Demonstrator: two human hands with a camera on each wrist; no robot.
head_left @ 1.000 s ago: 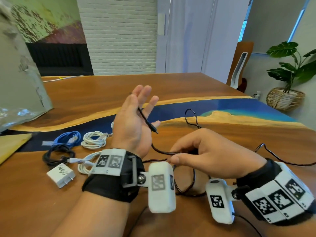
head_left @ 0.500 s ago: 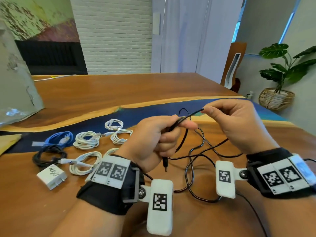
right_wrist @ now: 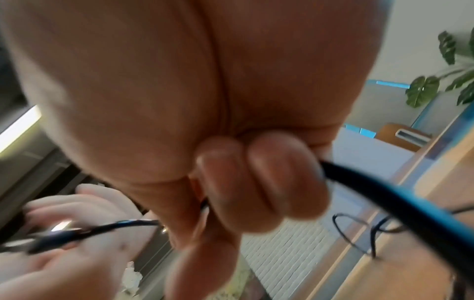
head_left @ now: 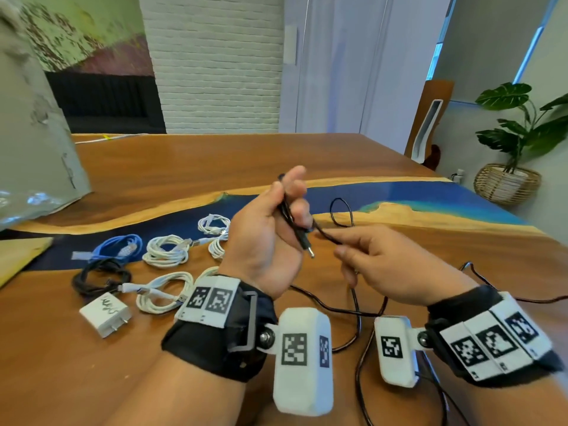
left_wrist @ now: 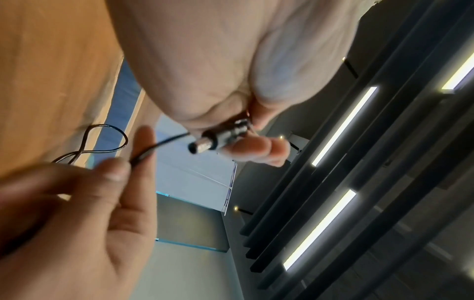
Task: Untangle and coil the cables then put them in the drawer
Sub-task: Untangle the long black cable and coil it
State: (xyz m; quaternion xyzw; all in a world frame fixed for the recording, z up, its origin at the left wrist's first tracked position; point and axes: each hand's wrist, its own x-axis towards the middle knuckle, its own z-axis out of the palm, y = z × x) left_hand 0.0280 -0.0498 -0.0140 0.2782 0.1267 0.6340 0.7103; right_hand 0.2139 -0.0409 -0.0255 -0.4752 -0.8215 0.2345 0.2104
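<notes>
Where right hand (head_left: 390,265) pinches, black cable (right_wrist: 384,194) blurs

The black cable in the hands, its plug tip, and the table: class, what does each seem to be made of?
Black cable: thin and limp, it bends in loose loops with a slight sheen, so probably a rubber or plastic jacket.
Plug tip: a grey, shiny barrel, probably metal, on a black moulded sleeve.
Table: warm brown grain suggests glossy varnished wood, with a blue band, possibly resin.

Wooden table (head_left: 190,167) with blue resin band, white charger (head_left: 106,314), potted plant (head_left: 519,124)
</notes>
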